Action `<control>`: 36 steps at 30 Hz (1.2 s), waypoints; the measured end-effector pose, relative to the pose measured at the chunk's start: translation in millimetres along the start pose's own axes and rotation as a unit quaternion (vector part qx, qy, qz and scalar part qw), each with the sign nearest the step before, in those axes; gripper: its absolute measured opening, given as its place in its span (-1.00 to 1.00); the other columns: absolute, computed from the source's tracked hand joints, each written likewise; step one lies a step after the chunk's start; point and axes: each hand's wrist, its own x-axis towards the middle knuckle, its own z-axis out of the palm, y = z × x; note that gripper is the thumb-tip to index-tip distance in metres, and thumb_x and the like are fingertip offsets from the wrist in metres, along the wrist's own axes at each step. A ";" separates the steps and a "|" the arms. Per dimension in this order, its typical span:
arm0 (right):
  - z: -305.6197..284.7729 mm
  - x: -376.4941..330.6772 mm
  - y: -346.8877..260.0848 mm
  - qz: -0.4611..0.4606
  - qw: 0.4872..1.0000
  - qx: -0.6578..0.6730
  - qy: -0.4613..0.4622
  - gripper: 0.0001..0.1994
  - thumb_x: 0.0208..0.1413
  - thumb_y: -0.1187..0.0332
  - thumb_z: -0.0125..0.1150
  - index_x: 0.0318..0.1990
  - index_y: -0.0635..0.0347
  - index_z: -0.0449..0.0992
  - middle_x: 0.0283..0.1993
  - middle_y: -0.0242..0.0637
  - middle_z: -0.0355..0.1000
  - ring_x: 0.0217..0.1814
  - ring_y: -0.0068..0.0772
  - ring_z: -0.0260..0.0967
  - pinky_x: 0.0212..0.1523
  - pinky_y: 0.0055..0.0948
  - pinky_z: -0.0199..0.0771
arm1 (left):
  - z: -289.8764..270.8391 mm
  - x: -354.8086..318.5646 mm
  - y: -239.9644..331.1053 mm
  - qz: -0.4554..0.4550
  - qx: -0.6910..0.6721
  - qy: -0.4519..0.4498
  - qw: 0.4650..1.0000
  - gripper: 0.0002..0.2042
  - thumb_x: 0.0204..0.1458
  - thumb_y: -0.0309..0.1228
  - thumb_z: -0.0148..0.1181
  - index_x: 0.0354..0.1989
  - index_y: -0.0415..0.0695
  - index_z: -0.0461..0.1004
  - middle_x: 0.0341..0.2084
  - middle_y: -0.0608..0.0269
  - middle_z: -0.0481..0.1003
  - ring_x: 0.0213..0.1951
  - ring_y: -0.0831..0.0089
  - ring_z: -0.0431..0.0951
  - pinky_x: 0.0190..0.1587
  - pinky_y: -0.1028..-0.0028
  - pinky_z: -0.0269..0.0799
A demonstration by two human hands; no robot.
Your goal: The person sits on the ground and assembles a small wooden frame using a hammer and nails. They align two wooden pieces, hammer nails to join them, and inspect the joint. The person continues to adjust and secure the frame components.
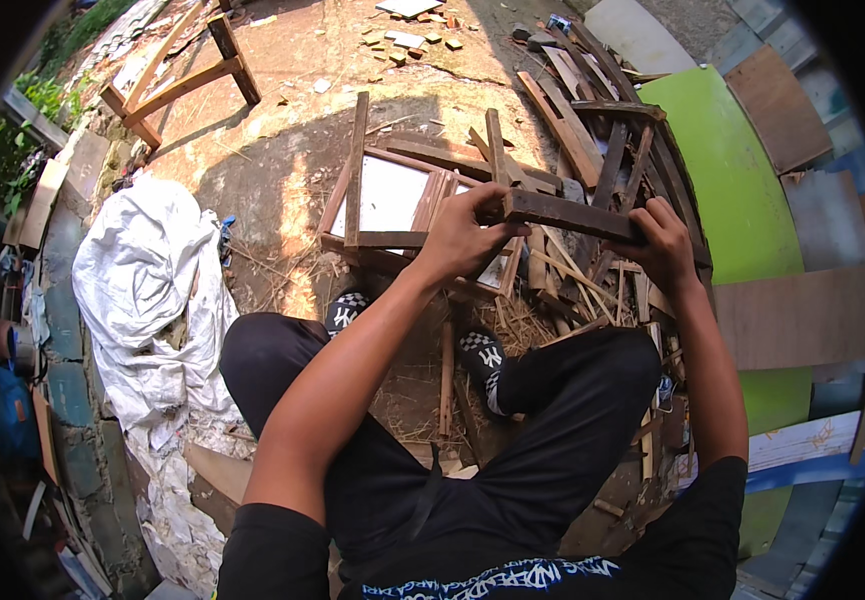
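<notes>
A dark wooden bar [577, 215] is held up in front of me, nearly level, above a heap of scrap wood. My left hand [464, 232] closes at its left end, with the thumb below and the fingers curled above. Its right end is in the grip of my right hand [664, 243], whose fingers wrap over it. Behind my left hand lies a wooden frame with a white panel [392, 195], and an upright wooden strip [357, 165] crosses its left part. Whether the bar joins other pieces behind it cannot be seen.
Loose timber [562, 130] is piled ahead and to the right, beside a green board [752, 200]. A crumpled white sheet [152, 280] lies at the left. Farther off stand a wooden frame [187, 90] and scattered small blocks [402, 50]. My legs are bent beneath my arms.
</notes>
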 end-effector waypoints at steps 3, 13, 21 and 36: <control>1.3 0.6 1.4 0.001 1.000 0.001 -0.001 -0.52 -0.31 0.19 0.66 -0.36 0.19 0.43 -0.37 -0.25 0.31 -0.30 -0.12 0.36 -0.31 -0.16 0.45 | 2.1 -1.2 3.8 0.000 0.010 0.013 1.000 -0.66 0.10 -0.56 0.38 0.05 -0.28 0.50 -0.09 0.20 0.63 -0.03 0.48 0.62 0.07 0.45 0.57; 3.2 2.2 5.6 -0.001 1.000 0.001 -0.007 -0.51 -0.29 0.16 0.65 -0.35 0.18 0.43 -0.37 -0.25 0.28 -0.31 -0.13 0.36 -0.31 -0.17 0.45 | 2.1 -1.2 0.2 0.013 -0.001 0.015 1.000 -0.67 0.10 -0.56 0.38 0.04 -0.26 0.51 -0.10 0.22 0.65 -0.04 0.48 0.64 0.04 0.45 0.57; 4.2 3.0 4.8 0.011 1.000 0.010 -0.011 -0.51 -0.28 0.15 0.65 -0.35 0.19 0.43 -0.36 -0.24 0.30 -0.30 -0.12 0.37 -0.30 -0.16 0.46 | 0.6 -0.5 -1.5 0.010 -0.006 0.015 1.000 -0.66 0.10 -0.58 0.37 0.05 -0.26 0.51 -0.10 0.21 0.64 -0.01 0.46 0.63 0.06 0.44 0.57; 3.8 2.1 5.3 0.010 1.000 0.003 -0.018 -0.51 -0.27 0.16 0.65 -0.32 0.19 0.43 -0.34 -0.24 0.30 -0.28 -0.12 0.36 -0.30 -0.16 0.46 | 1.7 -1.3 3.3 -0.010 0.019 0.019 1.000 -0.62 0.11 -0.49 0.40 0.09 -0.24 0.48 -0.09 0.19 0.64 -0.03 0.45 0.64 0.02 0.44 0.59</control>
